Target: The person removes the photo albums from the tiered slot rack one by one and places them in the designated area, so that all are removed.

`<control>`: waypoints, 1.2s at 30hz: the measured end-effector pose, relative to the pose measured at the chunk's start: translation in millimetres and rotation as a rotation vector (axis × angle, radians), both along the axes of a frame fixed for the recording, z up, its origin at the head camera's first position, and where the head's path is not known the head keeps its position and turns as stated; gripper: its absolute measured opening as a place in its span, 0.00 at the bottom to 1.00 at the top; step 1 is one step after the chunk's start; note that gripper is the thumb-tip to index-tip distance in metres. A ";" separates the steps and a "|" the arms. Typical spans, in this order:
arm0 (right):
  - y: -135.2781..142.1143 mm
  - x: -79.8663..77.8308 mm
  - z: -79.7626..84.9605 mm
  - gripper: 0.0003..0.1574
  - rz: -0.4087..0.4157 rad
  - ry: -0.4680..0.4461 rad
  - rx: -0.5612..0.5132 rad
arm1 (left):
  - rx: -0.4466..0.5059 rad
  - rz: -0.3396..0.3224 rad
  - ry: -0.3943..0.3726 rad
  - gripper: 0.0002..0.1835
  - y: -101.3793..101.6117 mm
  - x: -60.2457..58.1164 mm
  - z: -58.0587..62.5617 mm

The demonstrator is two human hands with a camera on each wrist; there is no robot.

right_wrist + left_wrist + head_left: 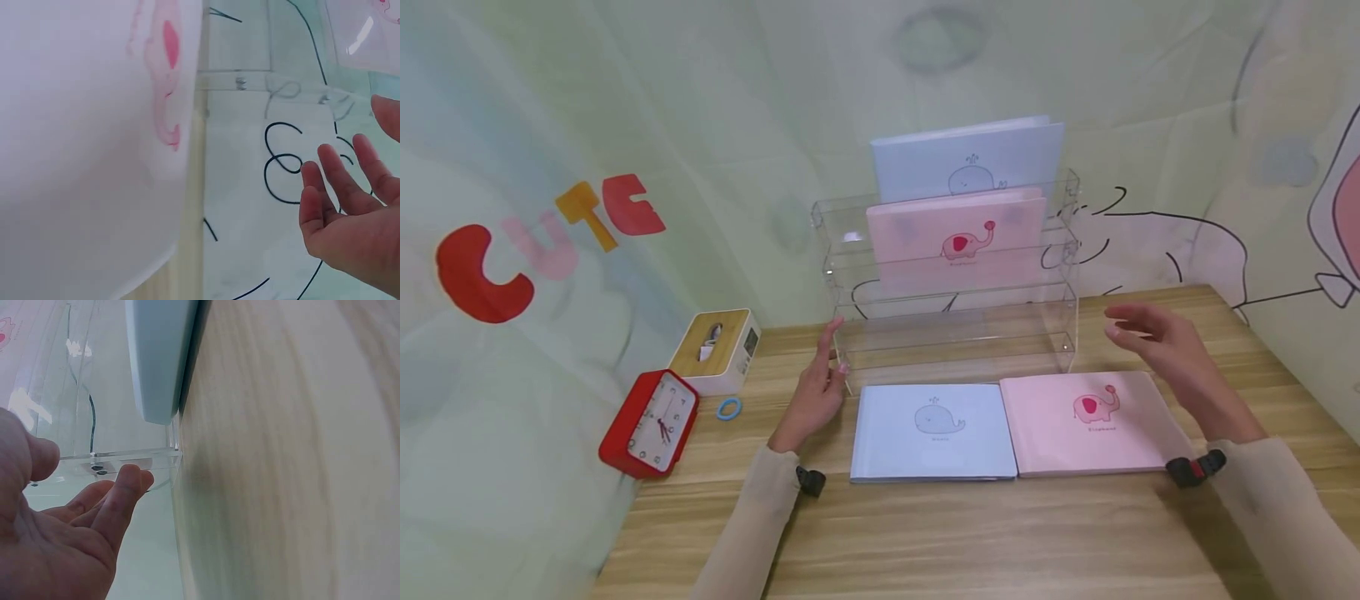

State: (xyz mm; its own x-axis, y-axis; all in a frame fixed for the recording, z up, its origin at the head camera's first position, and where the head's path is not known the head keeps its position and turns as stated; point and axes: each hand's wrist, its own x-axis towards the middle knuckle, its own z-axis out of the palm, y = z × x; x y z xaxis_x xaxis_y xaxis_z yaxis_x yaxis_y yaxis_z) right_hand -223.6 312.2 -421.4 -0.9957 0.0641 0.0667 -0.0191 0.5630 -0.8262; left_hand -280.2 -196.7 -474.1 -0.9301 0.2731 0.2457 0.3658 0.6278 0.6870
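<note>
A clear tiered rack [955, 329] stands on the table. My left hand [817, 392] is at the rack's left side, its fingertips [128, 478] by the side panel; firm contact cannot be told. To the right of the rack my right hand [1165, 346] hovers with loosely bent fingers, holding nothing. In the rack's upper tiers stand a light-blue whale book [910, 171] at the back and a pink elephant book [910, 242] before it. Flat in front of the rack lie a blue whale book [891, 433] and a pink elephant book [1045, 437], side by side.
On the left are a red alarm clock [636, 425], a white box with a wooden top [718, 379] and a small blue ring [728, 408]. A printed curtain [737, 167] hangs behind the wooden table [925, 533].
</note>
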 end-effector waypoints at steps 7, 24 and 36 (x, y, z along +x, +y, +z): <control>-9.5 -5.9 19.3 0.36 0.007 0.071 -0.049 | 0.000 0.002 -0.001 0.41 -0.4 -0.5 -1.0; -50.6 -18.9 65.7 0.33 0.103 0.208 -0.267 | 0.003 0.010 -0.016 0.42 0.8 0.0 0.2; -62.8 -34.9 82.9 0.34 0.099 0.296 -0.279 | -0.004 0.012 -0.021 0.41 -0.1 -0.6 -0.8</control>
State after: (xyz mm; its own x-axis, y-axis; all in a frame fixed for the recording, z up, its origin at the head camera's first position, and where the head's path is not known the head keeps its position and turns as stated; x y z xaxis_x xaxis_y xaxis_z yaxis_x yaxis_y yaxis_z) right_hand -258.4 249.4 -338.5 -0.9385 0.0250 0.3443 -0.3213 0.3015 -0.8977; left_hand -280.8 -196.7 -475.0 -0.9383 0.2623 0.2254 0.3437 0.6348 0.6920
